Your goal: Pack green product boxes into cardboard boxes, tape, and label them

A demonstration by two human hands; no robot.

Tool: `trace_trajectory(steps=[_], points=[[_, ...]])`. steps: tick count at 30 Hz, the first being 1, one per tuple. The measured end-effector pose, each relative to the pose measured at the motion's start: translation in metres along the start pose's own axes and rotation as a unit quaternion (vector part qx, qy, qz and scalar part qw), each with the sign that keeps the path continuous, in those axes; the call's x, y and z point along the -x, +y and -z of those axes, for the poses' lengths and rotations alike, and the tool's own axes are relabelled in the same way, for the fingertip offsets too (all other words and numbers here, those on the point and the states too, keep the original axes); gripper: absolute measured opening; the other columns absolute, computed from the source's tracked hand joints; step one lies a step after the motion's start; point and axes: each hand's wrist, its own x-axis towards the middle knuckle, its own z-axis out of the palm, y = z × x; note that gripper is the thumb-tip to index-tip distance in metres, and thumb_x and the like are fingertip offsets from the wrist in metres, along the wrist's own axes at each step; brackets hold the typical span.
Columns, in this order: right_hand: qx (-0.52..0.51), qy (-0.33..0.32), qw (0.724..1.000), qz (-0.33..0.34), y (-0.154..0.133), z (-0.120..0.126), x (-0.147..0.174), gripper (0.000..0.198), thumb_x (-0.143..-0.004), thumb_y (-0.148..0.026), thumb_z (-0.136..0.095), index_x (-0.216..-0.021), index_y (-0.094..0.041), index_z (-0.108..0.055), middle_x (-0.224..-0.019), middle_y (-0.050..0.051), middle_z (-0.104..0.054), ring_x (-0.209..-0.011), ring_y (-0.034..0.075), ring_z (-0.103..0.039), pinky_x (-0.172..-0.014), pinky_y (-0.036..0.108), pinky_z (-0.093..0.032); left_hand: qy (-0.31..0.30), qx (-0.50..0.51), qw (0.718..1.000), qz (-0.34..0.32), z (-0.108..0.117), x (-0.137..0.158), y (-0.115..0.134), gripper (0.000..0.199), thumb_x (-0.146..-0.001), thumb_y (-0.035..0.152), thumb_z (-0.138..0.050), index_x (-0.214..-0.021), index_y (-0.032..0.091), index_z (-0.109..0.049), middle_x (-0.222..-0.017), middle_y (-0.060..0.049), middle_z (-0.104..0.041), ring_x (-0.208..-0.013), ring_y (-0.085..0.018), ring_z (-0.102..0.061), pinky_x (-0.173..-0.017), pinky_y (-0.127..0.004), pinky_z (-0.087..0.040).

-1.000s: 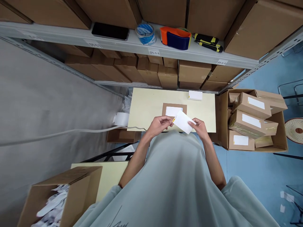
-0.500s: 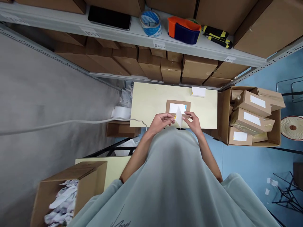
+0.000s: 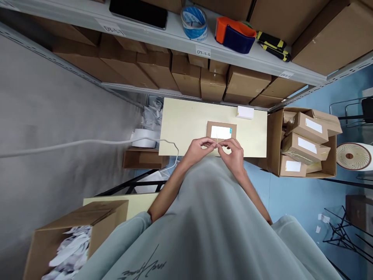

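My left hand (image 3: 201, 149) and my right hand (image 3: 233, 154) meet at the near edge of the cream table, fingertips pinched together. Between them is a small white label (image 3: 217, 137), turned edge-on so that only a thin sliver shows. Just beyond the fingers lies a flat brown cardboard box (image 3: 209, 128) with a white sticker (image 3: 220, 132) on top, blue at its right end. The fingers hide part of the box's near side. A stack of white labels (image 3: 245, 112) sits farther back on the right of the table.
A large carton (image 3: 274, 142) of labelled boxes stands right of the table (image 3: 183, 120). Above, a shelf (image 3: 175, 35) carries a phone (image 3: 138, 13), blue tape (image 3: 194, 24), an orange-and-navy tape dispenser (image 3: 236, 35) and cutters (image 3: 274, 46). A cable (image 3: 87, 142) crosses left; a carton of paper scraps (image 3: 71, 251) stands lower left.
My right hand has moved left to meet my left hand at the label. The label has turned from showing its face to edge-on. The head view has shifted slightly.
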Motion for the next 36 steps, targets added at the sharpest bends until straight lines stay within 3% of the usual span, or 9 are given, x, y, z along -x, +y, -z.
trace_trajectory(steps=[6, 12, 17, 23, 30, 36], points=[[-0.047, -0.012, 0.997, -0.065, 0.002, -0.006, 0.000, 0.017, -0.100, -0.038, -0.069, -0.087, -0.029, -0.076, -0.091, 0.003, -0.076, -0.091, 0.023, -0.070, -0.079, 0.037, -0.060, 0.006, 0.018, 1.000, -0.003, 0.005, 0.002, -0.007, 0.028, -0.087, 0.048, -0.082, -0.085, 0.022, -0.076, -0.086, -0.005, -0.080, -0.083, -0.022, -0.077, -0.084, -0.035, -0.065], [-0.160, 0.005, 0.972, -0.170, 0.012, -0.009, -0.004, 0.021, -0.090, -0.046, -0.073, -0.084, -0.026, -0.075, -0.095, 0.004, -0.077, -0.088, 0.022, -0.071, -0.079, 0.036, -0.058, 0.079, 0.081, 0.993, 0.017, 0.017, 0.000, -0.016, 0.026, -0.084, 0.046, -0.081, -0.083, 0.022, -0.070, -0.081, -0.002, -0.075, -0.079, -0.020, -0.076, -0.082, -0.034, -0.063], [-0.194, 0.030, 0.955, -0.224, 0.022, -0.011, -0.006, 0.026, -0.086, -0.051, -0.075, -0.083, -0.025, -0.075, -0.092, 0.004, -0.078, -0.088, 0.023, -0.069, -0.081, 0.037, -0.058, 0.134, 0.141, 0.980, 0.049, 0.032, -0.006, -0.024, 0.026, -0.082, 0.045, -0.081, -0.083, 0.022, -0.070, -0.075, -0.001, -0.070, -0.073, -0.018, -0.072, -0.075, -0.032, -0.061], [-0.190, 0.048, 0.951, -0.238, 0.031, -0.008, -0.009, 0.030, -0.085, -0.053, -0.076, -0.086, -0.024, -0.076, -0.088, 0.004, -0.077, -0.083, 0.022, -0.067, -0.077, 0.037, -0.058, 0.236, 0.211, 0.943, 0.100, 0.051, -0.011, -0.037, 0.028, -0.076, 0.043, -0.081, -0.083, 0.022, -0.064, -0.073, 0.002, -0.062, -0.066, -0.013, -0.066, -0.066, -0.025, -0.056], [-0.178, 0.073, 0.952, -0.237, 0.039, -0.002, -0.016, 0.030, -0.084, -0.053, -0.076, -0.087, -0.023, -0.077, -0.087, 0.004, -0.076, -0.085, 0.023, -0.068, -0.080, 0.038, -0.059, 0.345, 0.257, 0.896, 0.110, 0.076, -0.008, -0.047, 0.025, -0.079, 0.037, -0.078, -0.086, 0.023, -0.057, -0.069, 0.009, -0.049, -0.053, -0.006, -0.051, -0.054, -0.019, -0.042], [-0.170, 0.085, 0.953, -0.236, 0.035, 0.001, -0.019, 0.027, -0.084, -0.051, -0.074, -0.087, -0.024, -0.075, -0.085, 0.004, -0.075, -0.085, 0.023, -0.068, -0.081, 0.039, -0.058, 0.450, 0.284, 0.841, 0.103, 0.105, -0.003, -0.060, 0.024, -0.086, 0.036, -0.073, -0.088, 0.024, -0.052, -0.067, 0.009, -0.050, -0.049, -0.006, -0.052, -0.052, -0.018, -0.043]])
